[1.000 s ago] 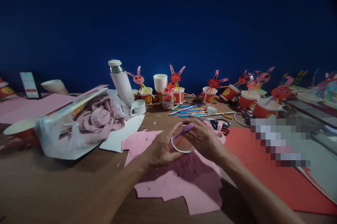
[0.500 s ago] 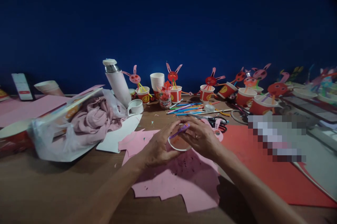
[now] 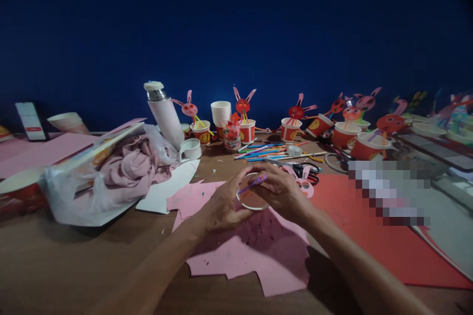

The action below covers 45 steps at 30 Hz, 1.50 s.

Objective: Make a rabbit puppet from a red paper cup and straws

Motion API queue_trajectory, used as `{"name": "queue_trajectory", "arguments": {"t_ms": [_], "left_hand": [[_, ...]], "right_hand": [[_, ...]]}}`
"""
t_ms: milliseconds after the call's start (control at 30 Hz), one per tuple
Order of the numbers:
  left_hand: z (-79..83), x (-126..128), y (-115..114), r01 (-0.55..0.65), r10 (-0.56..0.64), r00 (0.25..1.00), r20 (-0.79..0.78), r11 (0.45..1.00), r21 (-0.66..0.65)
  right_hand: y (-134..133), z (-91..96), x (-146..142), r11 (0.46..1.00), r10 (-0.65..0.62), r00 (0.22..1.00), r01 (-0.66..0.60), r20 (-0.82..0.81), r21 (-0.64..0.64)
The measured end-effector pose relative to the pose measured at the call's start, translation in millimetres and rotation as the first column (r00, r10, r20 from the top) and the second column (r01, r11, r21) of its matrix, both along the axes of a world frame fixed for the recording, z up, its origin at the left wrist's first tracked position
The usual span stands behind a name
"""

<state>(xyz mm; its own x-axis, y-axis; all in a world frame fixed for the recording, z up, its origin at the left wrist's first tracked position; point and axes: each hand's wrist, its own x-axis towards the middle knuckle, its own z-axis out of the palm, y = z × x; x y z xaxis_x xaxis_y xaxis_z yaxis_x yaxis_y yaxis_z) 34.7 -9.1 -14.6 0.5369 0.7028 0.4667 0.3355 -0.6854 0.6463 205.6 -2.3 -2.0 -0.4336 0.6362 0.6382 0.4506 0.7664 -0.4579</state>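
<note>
Between my two hands is a paper cup (image 3: 254, 201), its open rim facing me. My left hand (image 3: 227, 201) wraps round the cup's left side, fingers on the far side and thumb at the near rim. A purple stick (image 3: 252, 185) with an orange mark near its end lies across the mouth of the cup. My right hand (image 3: 283, 189) curls over the cup's right side, fingers bent at the rim beside the stick; whether they pinch it is hidden. Under the cup lies pink paper (image 3: 247, 256) with cut edges and dark specks.
Behind stand cups with rabbit figures (image 3: 243, 130), coloured sticks (image 3: 262, 151) and scissors (image 3: 312, 171). A white flask (image 3: 164, 118), a mug (image 3: 191, 150) and a plastic bag (image 3: 92, 196) are left. Red paper (image 3: 354, 226) lies right; a phone (image 3: 31, 120) leans far left.
My hands stay round the cup with only slight finger movement. The whole view has shifted very slightly; nothing else has visibly moved.
</note>
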Motion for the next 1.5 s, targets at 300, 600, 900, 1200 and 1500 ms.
{"name": "queue_trajectory", "arguments": {"t_ms": [300,600,900,1200,1500], "left_hand": [[6.1,-0.2,-0.3,0.025,-0.025,0.998,-0.055,1.0,-0.002],[3.4,-0.9,0.6,0.011,-0.011,0.998,-0.064,1.0,0.006],[-0.3,-2.3,1.3,-0.022,0.023,0.997,-0.071,1.0,0.018],[-1.3,-1.6,0.3,-0.041,0.039,0.998,-0.039,0.998,-0.039],[-0.7,-2.9,-0.1,-0.013,0.013,1.0,-0.002,0.995,-0.096]], "right_hand": [[-1.5,7.7,3.4,0.994,-0.06,0.982,0.042,0.179,0.103],[-3.9,10.6,3.3,0.988,-0.09,0.961,0.053,0.261,0.145],[-3.8,9.3,2.8,0.991,-0.093,0.965,0.065,0.244,0.121],[-1.4,8.6,6.8,0.999,-0.024,0.983,0.03,0.18,-0.03],[0.3,6.3,8.1,1.0,0.0,0.982,0.002,0.191,-0.012]]}}
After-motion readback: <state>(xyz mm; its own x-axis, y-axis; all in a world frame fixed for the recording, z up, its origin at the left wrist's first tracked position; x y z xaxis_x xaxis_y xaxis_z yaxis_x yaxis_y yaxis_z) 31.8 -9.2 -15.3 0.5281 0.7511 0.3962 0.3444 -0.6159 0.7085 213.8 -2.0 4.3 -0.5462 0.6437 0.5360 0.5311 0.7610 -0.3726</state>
